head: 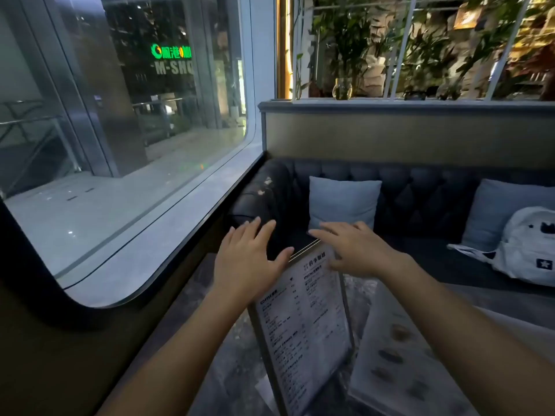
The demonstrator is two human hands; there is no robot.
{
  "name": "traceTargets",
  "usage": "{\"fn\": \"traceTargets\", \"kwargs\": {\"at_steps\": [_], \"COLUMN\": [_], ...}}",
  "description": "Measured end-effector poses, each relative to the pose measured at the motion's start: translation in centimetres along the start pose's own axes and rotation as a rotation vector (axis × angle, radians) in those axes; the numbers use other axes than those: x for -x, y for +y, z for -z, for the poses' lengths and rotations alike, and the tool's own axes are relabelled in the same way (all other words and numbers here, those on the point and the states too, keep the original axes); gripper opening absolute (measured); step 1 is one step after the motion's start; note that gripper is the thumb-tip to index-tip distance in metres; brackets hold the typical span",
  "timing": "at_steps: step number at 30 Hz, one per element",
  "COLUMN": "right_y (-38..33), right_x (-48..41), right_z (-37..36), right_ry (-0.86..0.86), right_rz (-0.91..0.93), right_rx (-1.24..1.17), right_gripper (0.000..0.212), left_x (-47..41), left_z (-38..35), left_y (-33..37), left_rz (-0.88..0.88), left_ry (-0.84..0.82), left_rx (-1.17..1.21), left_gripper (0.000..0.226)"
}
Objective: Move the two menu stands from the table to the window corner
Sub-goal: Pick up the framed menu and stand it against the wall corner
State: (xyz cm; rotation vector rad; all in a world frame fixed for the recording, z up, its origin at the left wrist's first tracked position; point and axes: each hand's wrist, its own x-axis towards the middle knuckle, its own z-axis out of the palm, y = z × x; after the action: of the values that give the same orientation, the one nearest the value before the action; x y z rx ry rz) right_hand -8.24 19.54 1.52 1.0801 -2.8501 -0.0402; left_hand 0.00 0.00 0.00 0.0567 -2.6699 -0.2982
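A menu stand with a printed drinks list stands upright on the marbled table, tilted back. A second menu stand with food pictures leans just to its right. My left hand hovers at the top left edge of the first stand, fingers spread, thumb near the top rim. My right hand is over its top right corner, fingers spread, holding nothing. The window corner lies ahead to the left, where the sill meets the booth wall.
A wide window sill runs along the left. A dark tufted sofa with two pale cushions sits beyond the table. A white backpack rests on the sofa at right. Plants stand behind a partition above.
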Motion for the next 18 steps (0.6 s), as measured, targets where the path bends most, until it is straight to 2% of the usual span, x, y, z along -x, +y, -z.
{"fn": "traceTargets", "kwargs": {"at_steps": [5,7,9,11,15,18], "right_y": [0.4,0.6,0.7,0.8,1.0,1.0], "right_x": [-0.6,-0.8,-1.1,-1.4,-1.9,-2.3], "right_z": [-0.7,-1.0,-0.9,-0.9,-0.5,-0.5], "right_ry": [-0.107,-0.102,-0.073,-0.072,-0.04,0.022], "right_rz": [-0.04,-0.034,-0.019,-0.01,0.002,0.035], "right_rx": [0.011,0.005,0.019,0.031,0.037,0.038], "right_gripper": [0.065,0.063,0.058,0.054,0.044,0.034], "left_x": [0.6,0.9,1.2,1.7,2.9,3.7], "left_z": [-1.0,-1.1,-0.9,-0.7,-0.3,0.1], "left_y": [-0.3,-0.6,-0.9,-1.3,-2.4,-2.8], "left_rz": [0.059,0.022,0.004,0.018,0.041,0.064], "left_ry": [-0.271,-0.395,-0.478,-0.475,-0.353,-0.297], "left_rx": [0.092,0.189,0.334,0.478,0.587,0.659], "left_gripper": [0.045,0.035,0.036,0.033,0.011,0.01]}}
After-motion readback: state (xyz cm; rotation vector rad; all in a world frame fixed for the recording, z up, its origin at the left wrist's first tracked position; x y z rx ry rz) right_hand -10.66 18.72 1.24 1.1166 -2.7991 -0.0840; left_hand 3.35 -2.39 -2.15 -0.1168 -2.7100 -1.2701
